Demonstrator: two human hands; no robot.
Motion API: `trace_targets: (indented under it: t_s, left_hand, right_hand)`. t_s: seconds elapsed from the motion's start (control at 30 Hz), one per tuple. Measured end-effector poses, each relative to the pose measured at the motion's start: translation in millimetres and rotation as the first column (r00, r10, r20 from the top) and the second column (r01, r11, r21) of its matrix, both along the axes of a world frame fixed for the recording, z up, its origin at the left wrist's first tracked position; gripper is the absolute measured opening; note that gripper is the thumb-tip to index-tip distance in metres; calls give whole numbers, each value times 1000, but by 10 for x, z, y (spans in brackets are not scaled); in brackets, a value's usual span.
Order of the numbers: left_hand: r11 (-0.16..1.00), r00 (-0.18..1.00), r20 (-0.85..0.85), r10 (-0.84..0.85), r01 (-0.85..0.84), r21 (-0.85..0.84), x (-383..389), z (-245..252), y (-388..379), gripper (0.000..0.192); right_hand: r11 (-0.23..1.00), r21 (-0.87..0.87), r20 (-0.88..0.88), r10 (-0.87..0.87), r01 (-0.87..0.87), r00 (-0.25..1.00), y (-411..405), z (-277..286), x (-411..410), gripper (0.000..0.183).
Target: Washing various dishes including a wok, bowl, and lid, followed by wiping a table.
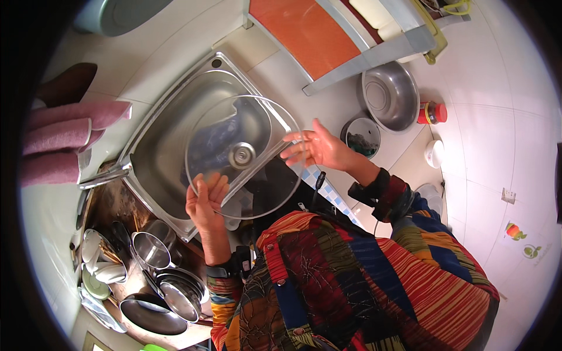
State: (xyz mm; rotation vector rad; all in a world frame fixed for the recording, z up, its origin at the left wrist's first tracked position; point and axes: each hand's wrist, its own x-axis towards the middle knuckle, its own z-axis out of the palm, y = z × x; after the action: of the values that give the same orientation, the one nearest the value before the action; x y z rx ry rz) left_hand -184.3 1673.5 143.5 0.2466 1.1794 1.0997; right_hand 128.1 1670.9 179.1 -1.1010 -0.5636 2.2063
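Note:
My left hand (pixel 206 199) grips the near left rim of a clear round glass disc (pixel 272 184), its thumb on the upper side and its fingers beneath. The disc hangs over the near right side of a stainless steel sink (pixel 153 175), and the drain (pixel 242 155) shows through it. At the right rim is my right hand (pixel 322 147), palm up with the fingers spread. Its fingertips lie under the glass; whether they touch it is unclear. A bluish patch (pixel 215 140) shows through the disc, perhaps a cloth or a reflection.
A faucet (pixel 105 175) reaches over the sink's left edge, below pink towels (pixel 66 136). Pots, a frying pan (pixel 153 313) and bowls crowd the lower left. To the right stand a metal basin (pixel 390 96), a smaller bowl (pixel 362 137) and a red-lidded jar (pixel 432 113).

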Motion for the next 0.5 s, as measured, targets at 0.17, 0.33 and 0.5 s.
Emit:
trace_targets:
  t_s: [0.17, 0.33, 0.5]
  left_hand:
    - [988, 987, 27, -157, 156, 15, 505, 59, 42, 26]
    - [953, 945, 125, -301, 303, 8, 1227, 146, 99, 28]
    - [946, 803, 502, -321, 253, 202, 1359, 91, 9, 35]
  right_hand:
    - [999, 34, 317, 2, -13, 948, -340, 257, 297, 44]
    - [951, 90, 419, -305, 295, 855, -769, 294, 751, 30]
    - [906, 137, 380, -422, 401, 823, -1029, 311, 893, 34]
